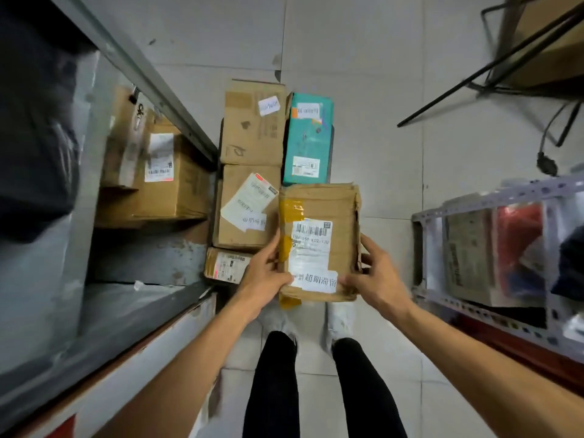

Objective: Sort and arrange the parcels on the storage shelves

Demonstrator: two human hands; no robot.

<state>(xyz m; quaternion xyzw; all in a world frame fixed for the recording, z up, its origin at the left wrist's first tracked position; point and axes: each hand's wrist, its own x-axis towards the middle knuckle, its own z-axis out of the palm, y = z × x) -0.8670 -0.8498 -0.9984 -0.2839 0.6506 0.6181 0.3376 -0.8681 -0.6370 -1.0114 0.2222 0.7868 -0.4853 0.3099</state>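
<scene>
At the bottom centre of the frame, the person's legs (271, 384) are standing on the tiled floor (379, 128), and both forearms are reaching up toward the middle. The left hand (268, 273) and the right hand (377, 279) are gripping a worn cardboard parcel (319, 245) by its near corners. The fingers (371, 248) are curling round its two long edges, and the thumbs are pressing on the labelled top face. The parcel is hanging above the floor at the frame's centre, with its long axis running straight up the frame, away from the body.

Just beyond it, to the left, four more parcels are lying on the floor: a small flat box (226, 265), a brown box (249, 207), a second brown box (252, 121) and a teal box (308, 137).

The left shelf (177, 99) is filling the left side of the frame and carrying a large brown carton (177, 184). The right shelf (486, 311) is sitting at the right edge with packed goods in it. The parcel is sitting roughly midway between the two shelves, so the next move probably depends on a sideways swing: the left hand would lead toward the left shelf, the right hand toward the other. The long axis would likely need turning to slide in end-first.
</scene>
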